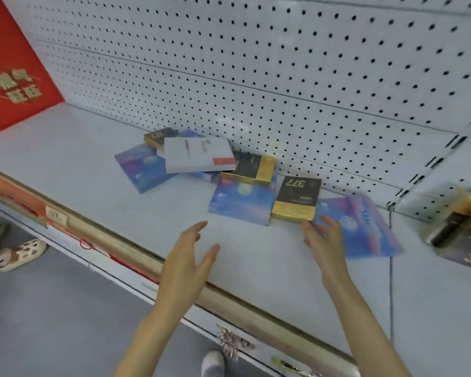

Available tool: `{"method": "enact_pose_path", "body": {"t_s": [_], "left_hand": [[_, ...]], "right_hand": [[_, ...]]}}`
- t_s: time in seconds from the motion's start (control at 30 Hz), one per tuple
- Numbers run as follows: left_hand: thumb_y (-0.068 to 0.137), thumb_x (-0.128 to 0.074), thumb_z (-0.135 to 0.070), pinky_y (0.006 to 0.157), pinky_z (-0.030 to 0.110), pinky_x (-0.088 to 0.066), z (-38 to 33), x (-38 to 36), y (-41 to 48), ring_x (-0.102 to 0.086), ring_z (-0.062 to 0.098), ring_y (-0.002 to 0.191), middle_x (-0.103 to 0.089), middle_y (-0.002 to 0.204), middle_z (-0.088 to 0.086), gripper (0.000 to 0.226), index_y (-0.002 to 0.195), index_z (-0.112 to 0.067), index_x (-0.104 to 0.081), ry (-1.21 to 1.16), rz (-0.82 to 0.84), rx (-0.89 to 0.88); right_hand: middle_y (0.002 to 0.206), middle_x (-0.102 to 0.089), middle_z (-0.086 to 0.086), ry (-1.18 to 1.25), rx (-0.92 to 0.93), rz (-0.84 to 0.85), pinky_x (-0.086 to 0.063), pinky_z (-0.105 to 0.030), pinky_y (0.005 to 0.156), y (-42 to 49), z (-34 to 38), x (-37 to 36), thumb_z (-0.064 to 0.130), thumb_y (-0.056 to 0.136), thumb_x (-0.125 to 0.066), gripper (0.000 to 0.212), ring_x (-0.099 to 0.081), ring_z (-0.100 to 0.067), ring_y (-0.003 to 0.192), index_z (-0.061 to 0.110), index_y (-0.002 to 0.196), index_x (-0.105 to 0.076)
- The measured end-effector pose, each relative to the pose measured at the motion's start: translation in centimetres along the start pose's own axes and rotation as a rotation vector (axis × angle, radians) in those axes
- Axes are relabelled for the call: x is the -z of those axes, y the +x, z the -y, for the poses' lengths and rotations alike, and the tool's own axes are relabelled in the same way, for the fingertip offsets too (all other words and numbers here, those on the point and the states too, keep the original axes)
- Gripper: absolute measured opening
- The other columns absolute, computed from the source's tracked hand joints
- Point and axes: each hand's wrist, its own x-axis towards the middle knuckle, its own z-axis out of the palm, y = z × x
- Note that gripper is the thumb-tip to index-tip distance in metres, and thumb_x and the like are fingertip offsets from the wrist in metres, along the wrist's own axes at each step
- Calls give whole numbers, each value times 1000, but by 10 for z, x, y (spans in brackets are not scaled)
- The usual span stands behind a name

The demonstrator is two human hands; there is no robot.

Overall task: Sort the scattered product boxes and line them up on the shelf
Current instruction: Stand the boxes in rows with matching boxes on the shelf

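Shelf (pixel 79 164) is carrying the whole scatter, most of it lying close to the pegboard (pixel 283 63). I'm seeing the left hand (pixel 188 257) hovering over bare shelf, fingers straight and spread, holding nothing. The right hand (pixel 324 240) is lying on the near-left corner of the right blue box (pixel 365 229), which is showing blurred. I'm not able to tell whether it's pinching or only touching.

The 377 box (pixel 297 198) is sitting just left of that hand, right against the middle blue box (pixel 242 200). The black-gold box (pixel 249 167) is resting across that blue box's far edge. The white box (pixel 199 155) is lying tilted on top, overlapping the left blue box (pixel 139 167). A small gold box (pixel 158 137) is poking out behind it.

A red box (pixel 17 63) is standing far left. Slippers (pixel 17 254) are lying on the floor.
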Motion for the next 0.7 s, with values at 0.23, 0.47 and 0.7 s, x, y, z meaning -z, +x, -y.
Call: {"method": "enact_pose_path", "body": {"t_s": [0.23,0.47,0.7], "left_hand": [[94,-53,-34,100,8,-22,26,-4,64,-39,13,133,-43,144,-5,50,141,-24,-39,11,226,-129],[97,-47,-33,106,10,-12,43,-17,91,-27,15,141,-31,153,-1,55,147,-18,-31,53,351,-167],[96,-45,-36,111,15,-8,48,-26,89,-16,11,145,-20,158,-3,61,150,-18,-23,49,344,-190]], "right_hand": [[93,-67,-6,106,-55,-341,-55,-46,86,24,0,-40,21,81,-70,24,-68,-21,85,28,94,-51],[84,-63,-14,198,-23,-521,-55,-15,61,9,6,-27,-11,89,-44,25,-66,-2,57,8,96,-58],[89,-64,-10,305,-261,-403,-56,-32,69,12,16,-41,24,92,-62,25,-63,-21,72,9,109,-51]]}}
